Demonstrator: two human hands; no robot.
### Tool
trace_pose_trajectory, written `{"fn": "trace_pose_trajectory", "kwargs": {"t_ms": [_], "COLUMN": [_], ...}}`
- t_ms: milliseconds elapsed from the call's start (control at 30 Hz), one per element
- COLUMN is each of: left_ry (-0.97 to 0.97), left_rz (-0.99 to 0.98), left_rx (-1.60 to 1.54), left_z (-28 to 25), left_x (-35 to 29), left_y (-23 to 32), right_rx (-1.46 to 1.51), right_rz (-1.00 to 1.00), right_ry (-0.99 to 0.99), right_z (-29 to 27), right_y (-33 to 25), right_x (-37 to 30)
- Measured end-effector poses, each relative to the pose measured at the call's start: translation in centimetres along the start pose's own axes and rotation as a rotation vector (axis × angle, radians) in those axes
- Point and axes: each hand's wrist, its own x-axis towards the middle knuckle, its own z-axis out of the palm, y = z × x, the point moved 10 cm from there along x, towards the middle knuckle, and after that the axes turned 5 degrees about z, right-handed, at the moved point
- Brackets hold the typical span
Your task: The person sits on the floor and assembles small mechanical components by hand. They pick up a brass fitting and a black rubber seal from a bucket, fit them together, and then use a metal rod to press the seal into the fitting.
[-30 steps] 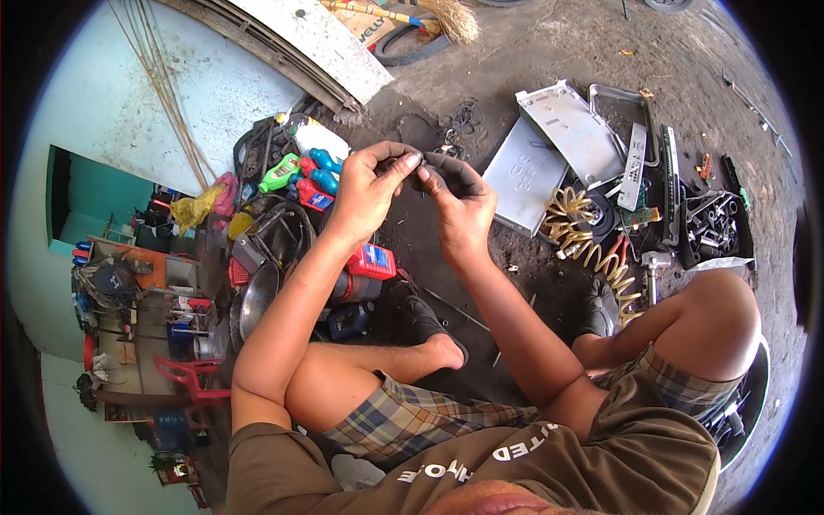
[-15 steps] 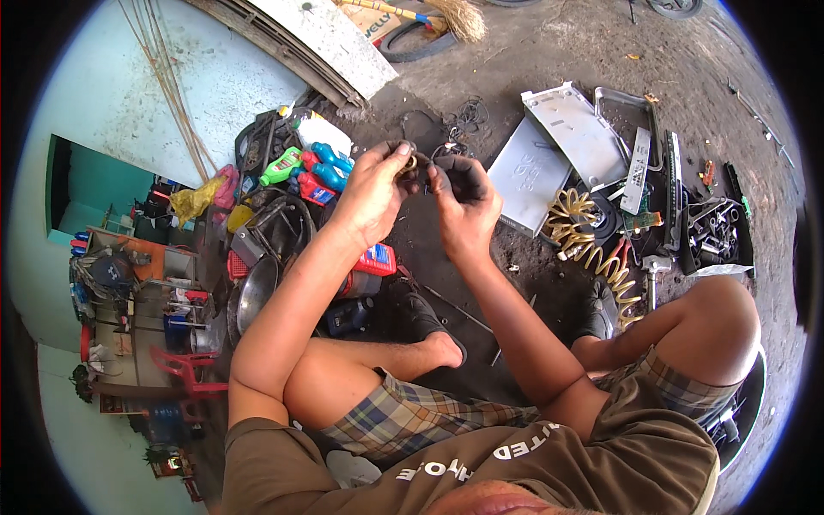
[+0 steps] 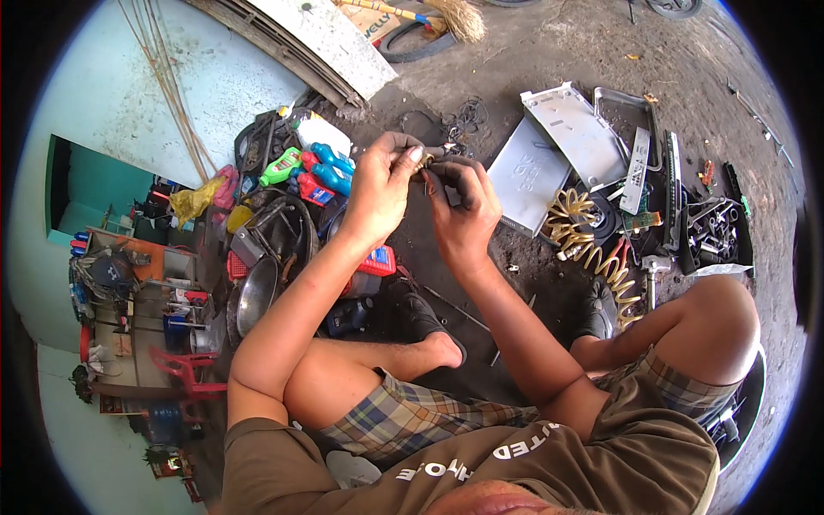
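Note:
My left hand is raised in front of me, its thumb and fingers pinching a small brass-coloured metal part. Close against it, my right hand has its blackened fingers curled in, thumb and index meeting at that same part. A thin reddish strip shows at the right thumb; whether it is a separate piece or belongs to the part, I cannot tell. The fingers cover most of what lies between the two hands. Both hands are above the dark ground, between the bottles on the left and the metal panels on the right.
Oil bottles and a round metal pan crowd the left. Right of my hands lie flat metal casings, a coiled yellow air hose, a hammer-like tool and a tray of sockets and wrenches. Thin rods lie between my feet.
My hands have come closer together, the right fingers now meeting the brass-coloured part. The left hand has turned slightly, and the reddish strip has come into sight.

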Motion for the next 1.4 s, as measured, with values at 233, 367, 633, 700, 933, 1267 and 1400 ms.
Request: {"fn": "trace_pose_trajectory", "kwargs": {"t_ms": [233, 367, 633, 700, 933, 1267, 1400], "left_ry": [-0.022, -0.026, -0.056, -0.046, -0.040, -0.086, -0.124], "left_rz": [-0.050, -0.068, -0.033, -0.012, 0.014, -0.005, 0.008], "left_rx": [-0.089, -0.105, -0.099, -0.083, -0.035, -0.060, -0.086], "left_z": [0.1, 0.0, 0.1, 0.1, 0.0, 0.0, -0.1], "left_x": [-0.2, -0.2, -0.1, 0.0, 0.0, 0.2, 0.4], "left_y": [0.2, -0.2, 0.3, 0.3, 0.5, 0.4, 0.4], "right_rx": [0.004, 0.079, 0.241, 0.224, 0.213, 0.639, 0.742], "right_rz": [-0.043, 0.057, 0.262, 0.248, 0.255, 0.606, 0.825], "right_ry": [0.002, -0.015, -0.056, -0.057, -0.063, -0.185, -0.229], "right_z": [-0.3, 0.0, 0.7, 0.6, 0.4, 2.4, 2.8], "right_y": [-0.9, 0.5, 1.9, 1.8, 1.4, 5.5, 5.5], "right_x": [0.3, 0.2, 0.3, 0.3, 0.8, 0.5, 0.0]}}
